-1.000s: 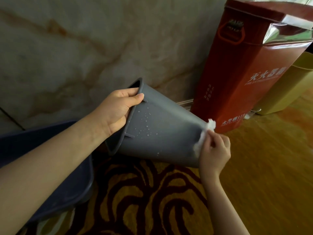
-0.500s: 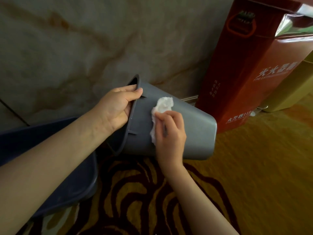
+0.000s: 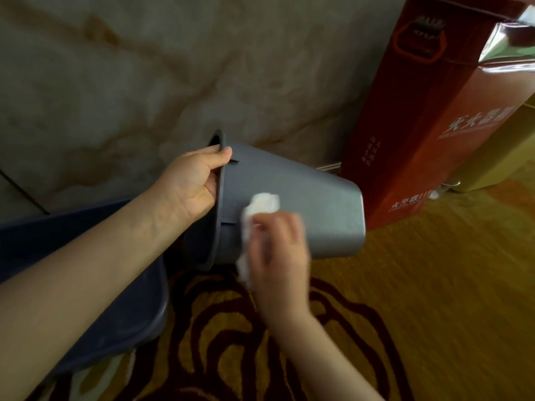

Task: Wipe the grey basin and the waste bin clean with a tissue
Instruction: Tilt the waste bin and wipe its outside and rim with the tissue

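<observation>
Two hands are engaged: the light, stiff waste bin point(image 3: 304, 204) is best clamped at its nine-o'clock rim by the left hand point(image 3: 191, 188), while the soft tissue point(image 3: 260, 209) is pinched in the right hand point(image 3: 278, 256).

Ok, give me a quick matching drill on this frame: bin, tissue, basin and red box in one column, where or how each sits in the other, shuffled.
Things:
1. waste bin
2. tissue
3. grey basin
4. red box

States:
A. standing upright against the wall
B. pressed on the bin's outer wall by the right hand
C. tipped on its side, rim gripped by the left hand
D. on the carpet, under the left forearm

Pairs: 1-C, 2-B, 3-D, 4-A
</observation>
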